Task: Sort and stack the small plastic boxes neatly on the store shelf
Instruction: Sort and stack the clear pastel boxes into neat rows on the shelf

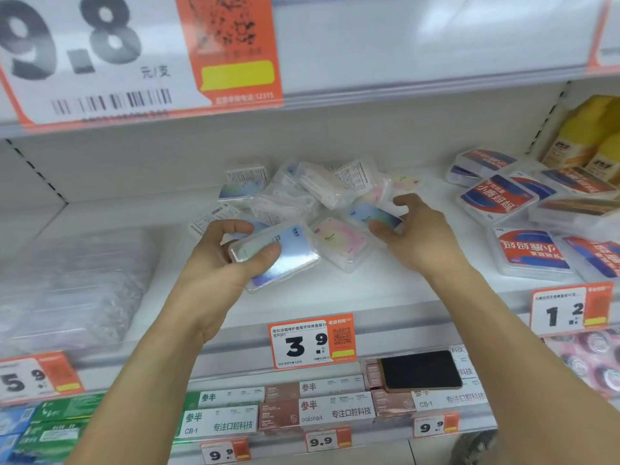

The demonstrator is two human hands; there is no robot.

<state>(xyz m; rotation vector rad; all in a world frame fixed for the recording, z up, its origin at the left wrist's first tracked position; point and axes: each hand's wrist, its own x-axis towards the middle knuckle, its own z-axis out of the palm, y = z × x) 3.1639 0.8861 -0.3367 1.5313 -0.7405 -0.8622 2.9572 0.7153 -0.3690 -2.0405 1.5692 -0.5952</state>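
Left hand (pixel 221 260) grips clear box (pixel 285 256); right hand (pixel 416 229) pinches another (pixel 375 214).

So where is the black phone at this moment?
In the head view the black phone lies low and right of centre, flat on the boxed goods of the lower shelf, just right of the 3.9 price tag.

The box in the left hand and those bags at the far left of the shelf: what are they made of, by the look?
The box in the left hand: likely clear hard plastic, glossy, with glare on its face and a pastel label showing through. The bags: apparently thin soft clear film, crinkled and hazy; their contents are too blurred to tell.
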